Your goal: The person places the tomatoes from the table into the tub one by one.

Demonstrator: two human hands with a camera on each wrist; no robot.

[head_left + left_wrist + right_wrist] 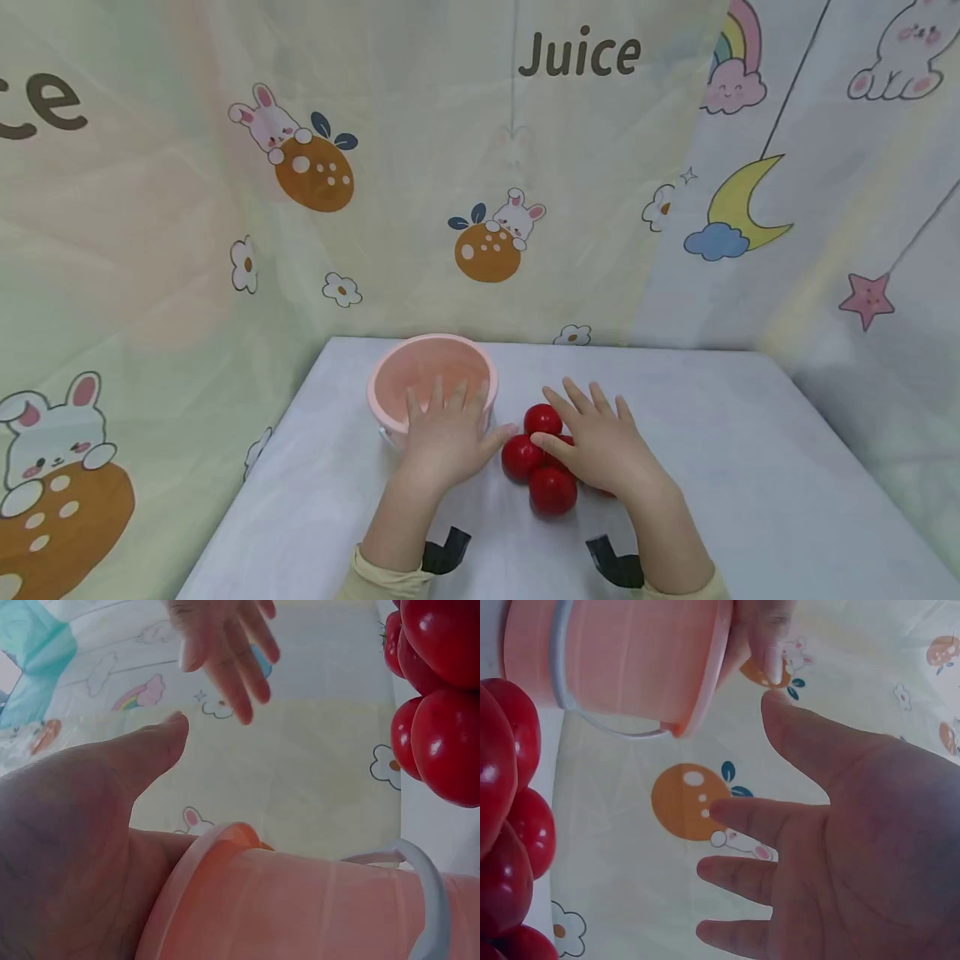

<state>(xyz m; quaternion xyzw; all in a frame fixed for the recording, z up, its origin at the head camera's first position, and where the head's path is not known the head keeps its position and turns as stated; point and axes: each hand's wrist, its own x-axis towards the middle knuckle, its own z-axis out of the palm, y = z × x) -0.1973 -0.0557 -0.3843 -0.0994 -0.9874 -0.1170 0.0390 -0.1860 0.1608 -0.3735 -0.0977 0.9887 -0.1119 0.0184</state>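
Viewing from afar, I judge the handling barely begun, with left hand [446,442] and right hand [609,448] spread wide, gripping nothing, tomatoes [553,492] lying ungripped beneath and left of the right hand, and none visible in the bucket [396,382] by the left hand.

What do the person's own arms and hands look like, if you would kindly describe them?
The left hand and right hand are bare, with no gloves. The left sleeve and right sleeve are pale yellow. Close to them show a left black strip and a right black strip, both curved.
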